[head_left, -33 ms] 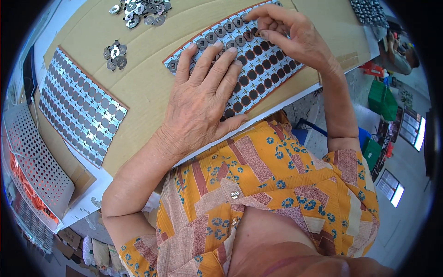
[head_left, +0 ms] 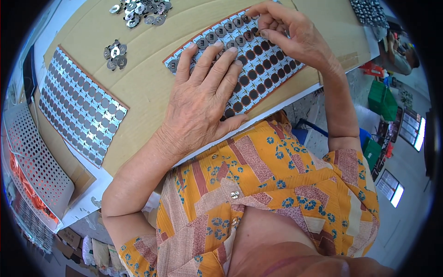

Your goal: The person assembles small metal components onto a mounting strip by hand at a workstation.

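With the left hand (head_left: 198, 99), in the head view, rests flat over the panel (head_left: 265, 70), spreading the fingers wide and gripping nothing visible; sets the thumb beside the near edge of the surface (head_left: 143, 87). With the right hand (head_left: 300, 39), reaches over the panel's far side, bending index finger and thumb toward each other across a narrow gap. Cannot tell whether holding a small piece there or under the curled fingers.

Find the panel slanted right of the surface's middle, with one long side close to the near edge. See clips (head_left: 220, 31) along its far rows and bare dark circles (head_left: 252, 74) over its nearer rows; judge it only partly covered.

Detect no clear change from the picture just before: same spread, same reach, same covered places. Judge from that a brief pause or fine fingertip work, with no visible progress to count.

Toward the far edge, note a pile (head_left: 140, 10) of similar pieces and, nearer, a small cluster (head_left: 115, 54). Toward the left edge, note a second panel (head_left: 83, 106) near a perforated basket (head_left: 39, 161).
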The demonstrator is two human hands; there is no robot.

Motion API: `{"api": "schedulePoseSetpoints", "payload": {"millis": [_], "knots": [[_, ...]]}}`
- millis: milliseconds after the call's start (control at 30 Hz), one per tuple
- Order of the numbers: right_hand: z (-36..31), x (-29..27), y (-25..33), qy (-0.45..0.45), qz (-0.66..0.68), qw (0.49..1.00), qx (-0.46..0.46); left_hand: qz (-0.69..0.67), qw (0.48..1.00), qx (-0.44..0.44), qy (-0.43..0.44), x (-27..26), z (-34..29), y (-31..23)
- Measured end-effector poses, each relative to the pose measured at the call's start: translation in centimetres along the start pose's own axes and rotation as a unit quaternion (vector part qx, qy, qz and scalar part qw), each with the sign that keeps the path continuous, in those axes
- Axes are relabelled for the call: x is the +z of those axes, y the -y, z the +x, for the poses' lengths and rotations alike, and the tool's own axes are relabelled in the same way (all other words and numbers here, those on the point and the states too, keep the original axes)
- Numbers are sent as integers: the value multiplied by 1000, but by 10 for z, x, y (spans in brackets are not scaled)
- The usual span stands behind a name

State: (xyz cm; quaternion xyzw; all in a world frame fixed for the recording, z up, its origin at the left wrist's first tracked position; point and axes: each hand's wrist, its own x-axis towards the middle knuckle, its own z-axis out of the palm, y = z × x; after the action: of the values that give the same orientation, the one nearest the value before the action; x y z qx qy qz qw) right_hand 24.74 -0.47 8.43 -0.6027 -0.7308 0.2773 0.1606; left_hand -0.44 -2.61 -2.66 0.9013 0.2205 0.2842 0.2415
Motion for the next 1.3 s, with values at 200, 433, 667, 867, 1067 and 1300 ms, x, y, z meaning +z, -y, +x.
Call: {"api": "schedulePoseSetpoints", "payload": {"millis": [200,433,667,867,1067,1300], "knots": [[18,-13,4,104,-101,988,-50,-5,1000,3,0,-1,1,0],[22,-11,14,160,-137,978,-12,-8,1000,1,2,0,1,0],[13,-3,6,69,-109,991,-44,-9,1000,3,6,-1,2,0],[-17,20,-36,-94,-31,995,13,-12,1000,5,9,-1,4,-1],[-24,29,-43,-133,-19,991,3,-16,1000,-3,5,-1,3,-3],[-18,19,-57,-79,24,997,-11,-7,1000,-7,9,0,2,-3]]}}
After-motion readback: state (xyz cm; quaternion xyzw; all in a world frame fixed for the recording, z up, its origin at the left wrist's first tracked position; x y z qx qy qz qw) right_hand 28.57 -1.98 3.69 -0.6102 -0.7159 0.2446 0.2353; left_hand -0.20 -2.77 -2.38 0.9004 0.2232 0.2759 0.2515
